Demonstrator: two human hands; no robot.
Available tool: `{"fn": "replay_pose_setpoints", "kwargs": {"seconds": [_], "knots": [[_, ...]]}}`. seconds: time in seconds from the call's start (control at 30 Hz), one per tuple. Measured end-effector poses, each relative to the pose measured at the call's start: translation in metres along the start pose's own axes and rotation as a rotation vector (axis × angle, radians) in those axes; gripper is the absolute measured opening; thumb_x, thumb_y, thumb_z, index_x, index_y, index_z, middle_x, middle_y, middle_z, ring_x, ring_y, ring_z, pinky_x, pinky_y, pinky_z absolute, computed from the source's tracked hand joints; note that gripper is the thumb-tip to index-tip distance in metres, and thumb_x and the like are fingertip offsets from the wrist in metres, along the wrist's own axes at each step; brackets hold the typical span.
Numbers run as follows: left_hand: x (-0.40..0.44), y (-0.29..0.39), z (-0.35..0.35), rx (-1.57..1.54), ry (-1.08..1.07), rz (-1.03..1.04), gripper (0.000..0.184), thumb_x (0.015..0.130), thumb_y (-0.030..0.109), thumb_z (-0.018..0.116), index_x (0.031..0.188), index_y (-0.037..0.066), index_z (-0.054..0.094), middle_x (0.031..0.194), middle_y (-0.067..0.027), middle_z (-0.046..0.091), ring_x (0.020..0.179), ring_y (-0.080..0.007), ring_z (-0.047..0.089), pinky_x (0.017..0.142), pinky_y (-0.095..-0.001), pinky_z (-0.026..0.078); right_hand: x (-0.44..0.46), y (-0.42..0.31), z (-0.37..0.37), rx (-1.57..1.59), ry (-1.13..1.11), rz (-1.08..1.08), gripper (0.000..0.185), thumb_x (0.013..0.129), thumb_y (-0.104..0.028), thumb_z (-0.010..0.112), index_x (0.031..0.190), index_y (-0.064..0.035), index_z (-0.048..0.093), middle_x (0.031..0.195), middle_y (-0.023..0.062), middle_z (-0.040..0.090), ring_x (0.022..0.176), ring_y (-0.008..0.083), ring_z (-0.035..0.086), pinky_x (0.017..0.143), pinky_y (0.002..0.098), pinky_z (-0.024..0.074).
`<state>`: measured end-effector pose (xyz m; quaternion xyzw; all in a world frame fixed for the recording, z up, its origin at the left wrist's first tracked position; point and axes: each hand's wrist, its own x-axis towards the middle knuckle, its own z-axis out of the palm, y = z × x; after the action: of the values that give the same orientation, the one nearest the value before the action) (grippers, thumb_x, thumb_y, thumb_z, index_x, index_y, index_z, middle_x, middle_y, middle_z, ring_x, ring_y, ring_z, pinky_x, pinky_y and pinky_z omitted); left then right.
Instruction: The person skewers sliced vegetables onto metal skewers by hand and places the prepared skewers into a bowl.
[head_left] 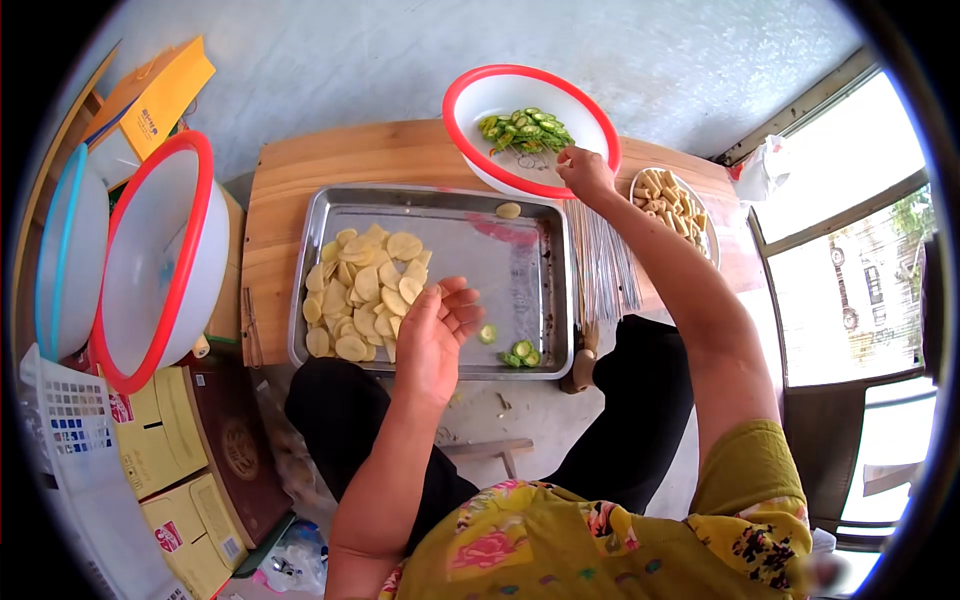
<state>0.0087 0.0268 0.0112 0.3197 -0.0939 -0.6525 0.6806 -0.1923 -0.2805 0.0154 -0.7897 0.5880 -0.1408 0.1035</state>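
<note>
My left hand (440, 322) hovers palm up over the front of the metal tray (562, 300), fingers loosely curled and apart, with nothing visible in it. Close beside it lies a heap of potato slices (365, 290). Green vegetable slices (520, 354) sit in the tray's front right corner, and a single potato slice (508, 210) lies near its back edge. My right hand (585, 172) is at the right side of a red-rimmed white bowl (490, 88), its fingers pinched together; what they hold is hidden. Inside the bowl are more green slices (527, 130).
A bundle of thin metal skewers (602, 255) lies right of the tray on the wooden table (285, 165). Beyond it is a plate of tan cut pieces (672, 205). At left stand another red-rimmed bowl (205, 260), a blue-rimmed bowl (62, 250) and cardboard boxes (165, 440).
</note>
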Motion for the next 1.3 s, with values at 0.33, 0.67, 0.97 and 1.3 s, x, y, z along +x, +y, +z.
{"fn": "replay_pose_setpoints", "kwargs": {"seconds": [0.33,0.67,0.97,1.3], "knots": [[0.006,0.002,-0.002,0.005,-0.005,0.022,0.03,0.097,0.029,0.045,0.108,0.003,0.058,0.096,-0.0078,0.062,0.084,-0.0188,0.06,0.078,-0.0335,0.048,0.014,-0.018,0.012,-0.102,0.057,-0.014,0.02,0.082,-0.029,0.059,0.09,-0.0127,0.067,0.085,0.0146,0.067,0.085,0.0325,0.064,0.074,0.0443,0.049],[0.001,0.007,-0.006,0.044,-0.024,0.013,0.031,0.097,0.029,0.046,0.109,0.003,0.057,0.097,-0.0083,0.062,0.084,-0.0187,0.061,0.077,-0.0329,0.049,-0.098,0.021,-0.065,0.323,0.225,0.101,0.024,0.087,-0.026,0.057,0.088,-0.0045,0.067,0.063,0.0104,0.063,0.059,0.0177,0.062,0.057,0.0326,0.0471],[-0.002,0.003,-0.005,0.021,-0.041,0.008,0.03,0.096,0.027,0.049,0.109,0.001,0.058,0.097,-0.0097,0.062,0.084,-0.0194,0.06,0.079,-0.033,0.049,-0.201,0.173,0.007,0.332,-0.053,0.533,0.02,0.081,-0.021,0.056,0.078,-0.003,0.065,0.061,0.0076,0.065,0.047,0.0146,0.058,0.046,0.0312,0.0471],[0.009,-0.021,-0.016,0.155,0.004,-0.01,0.029,0.096,0.026,0.046,0.11,0.003,0.057,0.098,-0.0093,0.061,0.087,-0.0206,0.06,0.079,-0.034,0.049,-0.199,0.138,0.037,-0.068,-0.131,0.495,0.029,0.08,-0.033,0.06,0.091,-0.0072,0.066,0.098,0.0173,0.067,0.096,0.0339,0.063,0.08,0.0455,0.0496]]}}
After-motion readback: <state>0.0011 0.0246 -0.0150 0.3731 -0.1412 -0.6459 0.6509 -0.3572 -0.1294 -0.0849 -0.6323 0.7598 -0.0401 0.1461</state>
